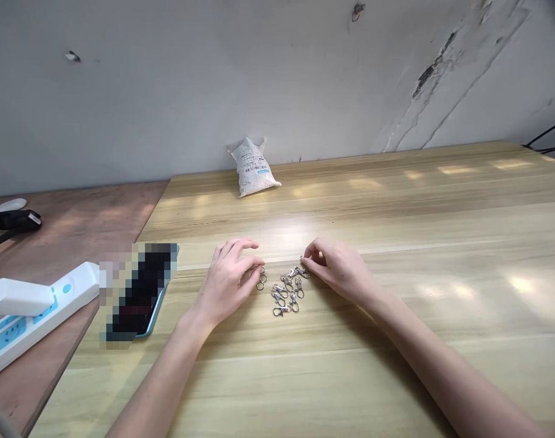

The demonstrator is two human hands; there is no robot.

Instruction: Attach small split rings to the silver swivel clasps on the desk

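A small heap of several silver swivel lobster clasps with split rings (284,291) lies on the light wooden table top (396,347), between my hands. My left hand (227,283) is curled at the heap's left side, its fingertips beside a split ring (261,277). Nothing is visibly held in it. My right hand (336,271) reaches the heap's top right edge, with its fingertips pinched close to a clasp (298,272). Those fingers partly hide that spot, so I cannot tell whether they grip anything.
A phone (140,292), pixelated, lies left of my left hand. A white paper packet (254,167) stands by the wall. On a darker wooden table at left lie a white power strip (40,310) and a black object (13,222).
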